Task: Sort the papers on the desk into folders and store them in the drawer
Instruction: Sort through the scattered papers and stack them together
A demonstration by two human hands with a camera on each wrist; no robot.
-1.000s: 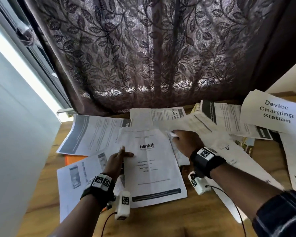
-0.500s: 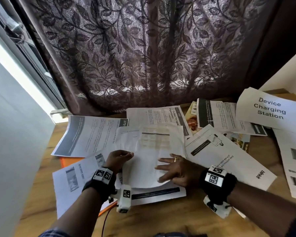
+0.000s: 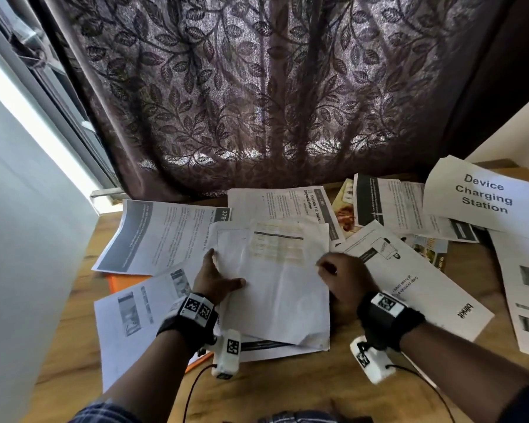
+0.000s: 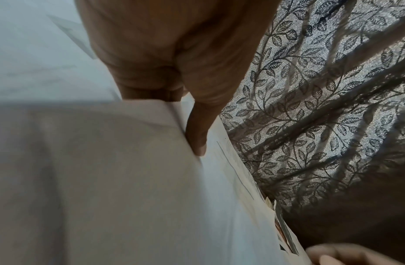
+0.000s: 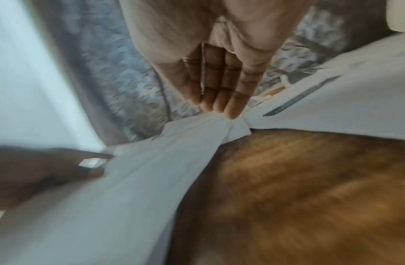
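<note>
A small stack of white papers (image 3: 275, 288) lies mid-desk, its top sheet showing a faint table. My left hand (image 3: 217, 279) holds the stack's left edge, thumb (image 4: 196, 141) on top and fingers hidden behind the sheets. My right hand (image 3: 339, 270) is at the stack's right edge; in the right wrist view its straight, closed fingers (image 5: 221, 93) touch the paper's corner (image 5: 210, 123). An orange folder (image 3: 116, 283) peeks out from under the papers at the left.
Loose printed sheets cover the wooden desk (image 3: 303, 389): a grey-banded one (image 3: 162, 236) at the left, a "blinkit" sheet (image 3: 416, 279) and a "Device Charging Station" sign (image 3: 483, 196) at the right. A dark leaf-patterned curtain (image 3: 257, 96) hangs behind. A pale wall (image 3: 28, 239) borders the left.
A second ago my right hand brought a sheet over the blinkit page; it then lay flat on the stack and has now slid to the right edge. My left thumb has spread onto the stack.
</note>
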